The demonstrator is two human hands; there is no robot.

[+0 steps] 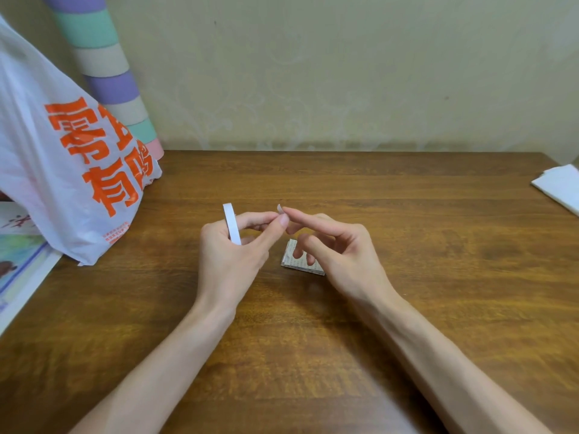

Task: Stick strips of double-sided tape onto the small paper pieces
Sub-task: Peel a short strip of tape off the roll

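Tape roll (232, 223) gripped in the left hand (228, 258), which pinches the strip end (279, 209); the right hand (343, 258), otherwise relaxed, touches it with a forefinger. Papers (289, 253) lie beneath, mid-counter (423, 233), well apart from its edges.

A domestic room. A wooden table (407, 308) stands against a faintly patterned wall (344, 73), a printed plastic shopping bag (62, 158) slumped on it.

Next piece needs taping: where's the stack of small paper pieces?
Head view: the stack of small paper pieces lies on the table near centre, partly under the right hand, right of the left hand holding the tape roll.
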